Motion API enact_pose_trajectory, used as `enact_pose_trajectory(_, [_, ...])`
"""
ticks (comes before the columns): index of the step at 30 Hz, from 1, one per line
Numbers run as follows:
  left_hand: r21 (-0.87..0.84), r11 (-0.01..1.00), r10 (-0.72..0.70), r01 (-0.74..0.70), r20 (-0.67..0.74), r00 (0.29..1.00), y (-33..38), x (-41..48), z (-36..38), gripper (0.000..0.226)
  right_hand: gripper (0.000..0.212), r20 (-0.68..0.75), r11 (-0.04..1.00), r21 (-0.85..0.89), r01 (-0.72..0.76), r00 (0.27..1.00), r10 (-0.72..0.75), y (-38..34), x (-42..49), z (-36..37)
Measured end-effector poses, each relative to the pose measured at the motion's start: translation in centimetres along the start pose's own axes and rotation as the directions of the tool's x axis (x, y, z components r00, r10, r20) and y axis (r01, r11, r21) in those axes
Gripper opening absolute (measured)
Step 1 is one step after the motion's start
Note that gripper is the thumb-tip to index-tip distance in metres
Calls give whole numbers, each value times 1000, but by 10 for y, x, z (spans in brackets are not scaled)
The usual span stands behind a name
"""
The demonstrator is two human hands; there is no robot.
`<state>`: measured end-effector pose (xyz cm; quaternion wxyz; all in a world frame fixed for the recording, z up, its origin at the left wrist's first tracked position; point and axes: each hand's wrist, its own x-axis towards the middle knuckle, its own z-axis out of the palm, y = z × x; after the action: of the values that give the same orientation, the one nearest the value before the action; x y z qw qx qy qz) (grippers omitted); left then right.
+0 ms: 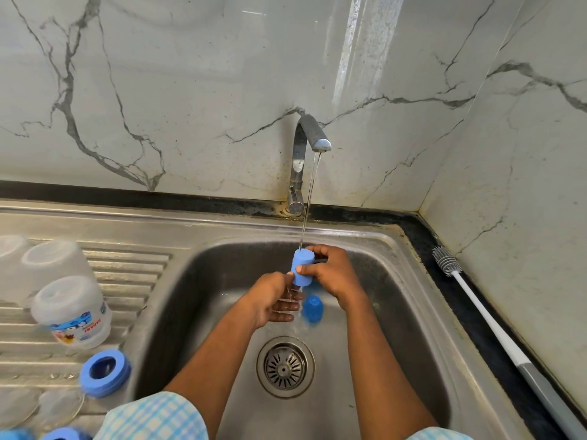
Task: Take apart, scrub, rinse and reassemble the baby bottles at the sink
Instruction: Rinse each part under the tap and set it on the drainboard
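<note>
Now, blue sponge [301, 266] under tap stream [309, 192]

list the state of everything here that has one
tap, running
sponge, under the stream, gripped by right hand
left hand, below sponge, grip unclear
cap, loose in sink
bottle, apart, upside down on drainboard
ring, off, on drainboard
brush, lying unused on counter
</note>
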<state>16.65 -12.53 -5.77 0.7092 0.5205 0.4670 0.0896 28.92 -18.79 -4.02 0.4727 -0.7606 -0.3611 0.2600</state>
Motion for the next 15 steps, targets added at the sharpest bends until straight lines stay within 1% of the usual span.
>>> enact_pose_trajectory(2, [168, 985, 64, -42, -126, 990, -1, -4, -1, 26, 42, -8, 992, -126, 2, 1000, -3, -2, -6, 1])
enact_pose_trajectory(4, [297, 947, 193, -118, -236, 952, 0, -15, -5, 25, 38, -48, 973, -229, -4, 999, -7, -10, -15, 5])
enact_pose_trajectory(5, [343, 927, 253, -151, -273, 928, 1, -23, -10, 25, 37, -78, 967, -256, -4, 997, -17, -16, -22, 9])
enact_pose_trajectory(7, [401, 895, 341, -196, -328, 881, 6, -36, -15, 29, 36, -196, 960, -277, 41, 976, -98, -34, -35, 10])
enact_pose_trajectory(8, [410, 890, 361, -201, -362, 860, 6, -45, -20, 32, 36, -262, 961, -262, 89, 952, -159, -45, -44, 14])
enact_pose_trajectory(10, [437, 873, 411, -218, -414, 812, 5, -63, -27, 36, 35, -411, 952, -190, 241, 861, -300, -65, -61, 22])
enact_pose_trajectory(11, [460, 859, 435, -223, -428, 792, 4, -71, -29, 37, 35, -452, 941, -154, 302, 825, -339, -66, -67, 29])
enact_pose_trajectory(12, [488, 844, 456, -223, -434, 777, 1, -78, -31, 38, 34, -447, 936, -146, 321, 822, -352, -61, -71, 35])
enact_pose_trajectory(13, [517, 827, 474, -220, -432, 768, 1, -83, -31, 38, 33, -375, 947, -159, 279, 870, -319, -49, -69, 42])
enact_pose_trajectory(14, [539, 816, 481, -207, -435, 761, -7, -95, -38, 39, 30, -240, 953, -244, 178, 942, -237, -36, -74, 55])
enact_pose_trajectory(15, [572, 796, 493, -199, -422, 761, -10, -99, -39, 40, 30, -152, 928, -363, 77, 978, -140, -24, -72, 59])
